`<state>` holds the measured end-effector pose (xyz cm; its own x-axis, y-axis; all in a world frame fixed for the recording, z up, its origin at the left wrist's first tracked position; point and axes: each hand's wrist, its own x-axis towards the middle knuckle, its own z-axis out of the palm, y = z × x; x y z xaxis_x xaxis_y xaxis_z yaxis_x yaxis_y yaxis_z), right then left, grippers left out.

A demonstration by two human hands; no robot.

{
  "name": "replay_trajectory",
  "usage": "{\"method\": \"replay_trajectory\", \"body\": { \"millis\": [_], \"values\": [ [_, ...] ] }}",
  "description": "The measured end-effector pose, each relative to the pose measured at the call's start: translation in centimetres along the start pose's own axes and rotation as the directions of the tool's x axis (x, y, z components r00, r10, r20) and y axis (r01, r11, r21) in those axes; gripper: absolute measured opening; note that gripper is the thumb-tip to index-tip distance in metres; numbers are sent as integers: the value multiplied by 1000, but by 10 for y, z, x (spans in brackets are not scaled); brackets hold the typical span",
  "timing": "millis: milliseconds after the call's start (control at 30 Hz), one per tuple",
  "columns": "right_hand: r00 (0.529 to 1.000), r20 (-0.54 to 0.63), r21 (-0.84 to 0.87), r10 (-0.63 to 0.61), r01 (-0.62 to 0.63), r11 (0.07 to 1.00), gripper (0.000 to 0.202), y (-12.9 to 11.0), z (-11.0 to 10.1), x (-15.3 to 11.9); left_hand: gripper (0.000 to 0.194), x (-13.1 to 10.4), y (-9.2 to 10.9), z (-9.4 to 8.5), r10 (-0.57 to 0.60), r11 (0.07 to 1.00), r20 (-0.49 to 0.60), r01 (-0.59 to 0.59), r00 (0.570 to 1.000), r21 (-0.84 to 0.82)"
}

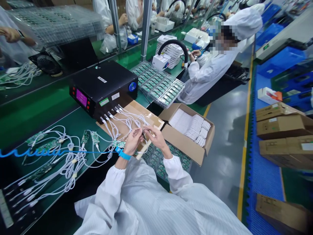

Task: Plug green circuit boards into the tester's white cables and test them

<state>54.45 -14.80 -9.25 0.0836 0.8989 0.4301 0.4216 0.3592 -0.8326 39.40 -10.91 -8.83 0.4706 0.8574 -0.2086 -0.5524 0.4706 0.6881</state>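
My left hand [133,141], with a blue strap [124,154] at the wrist, is closed in a pinch. Facing it, my right hand [156,138] also has its fingers pressed together. A small dark piece shows between the fingertips, too hidden to name. White cables [128,122] run from the front of a black tester box [105,85] toward my hands. Beside my left hand a green circuit board [118,144] lies near the edge of the brown board [153,122]. More circuit boards in trays [156,160] are below my hands.
Cabled circuit boards [46,145] spread over the green bench at left, and a coiled blue cord crosses there. A cardboard box [193,153] of white items stands at right. Behind it are a board tray [161,83] and a seated co-worker [210,68]. Boxes line the blue conveyor [265,182].
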Motion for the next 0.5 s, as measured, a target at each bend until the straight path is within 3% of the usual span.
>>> {"method": "replay_trajectory", "body": {
  "millis": [133,267,500],
  "values": [
    [995,-95,-80,42,-49,996,39,14,-3,-32,47,2,1,2,-7,995,-32,4,999,-96],
    [1000,-21,-256,21,-26,966,27,30,1,-57,44,6,0,2,-25,990,-28,21,999,-141],
    [996,-44,-378,-74,52,924,27,37,11,-64,47,5,-5,-4,-58,996,13,59,998,-59]
  ]
}}
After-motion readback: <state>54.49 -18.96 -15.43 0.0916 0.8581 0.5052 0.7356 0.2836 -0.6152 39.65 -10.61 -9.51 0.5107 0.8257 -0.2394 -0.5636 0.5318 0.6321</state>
